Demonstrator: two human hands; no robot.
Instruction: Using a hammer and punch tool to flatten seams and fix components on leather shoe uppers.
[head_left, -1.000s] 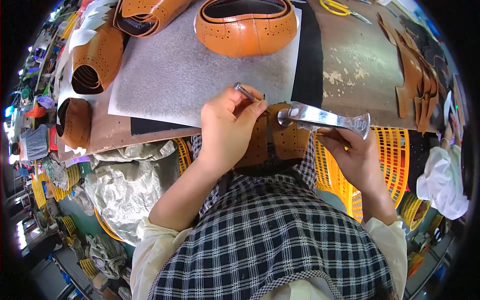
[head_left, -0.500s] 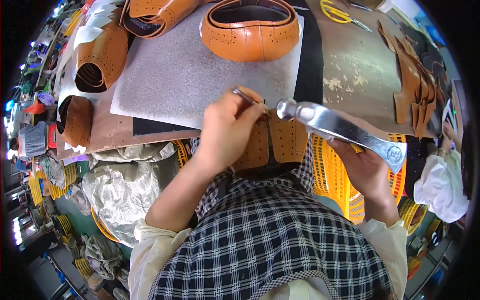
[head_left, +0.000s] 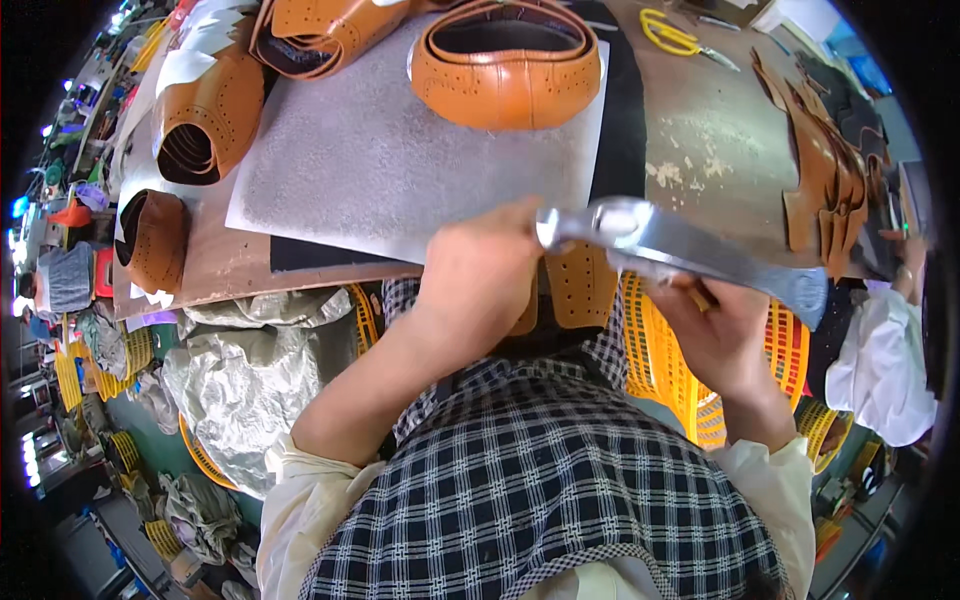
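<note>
My right hand (head_left: 715,335) is wrapped around a shiny metal hammer (head_left: 690,245), its head stretching leftward over the table's near edge. The round hammer face meets the top of my left hand (head_left: 478,275) in this view. My left fingers are closed; the slim metal punch seen in them earlier is now hidden behind hand and hammer. Under them lies a tan leather shoe upper (head_left: 580,295), its eyelet flaps with rows of holes hanging toward my lap. Most of the left flap is covered by my hand.
Tan brogue uppers (head_left: 505,85) stand on a grey sheet (head_left: 340,150), with more uppers (head_left: 210,115) to the left. Yellow-handled scissors (head_left: 685,38) and stacked leather pieces (head_left: 825,165) lie right. A yellow basket (head_left: 655,350) is below the table edge. Another person's white sleeve (head_left: 880,350) shows far right.
The hammer has swung left and its face has come to my left hand. My left hand has turned and shifted slightly right, hiding the punch and more of the leather.
</note>
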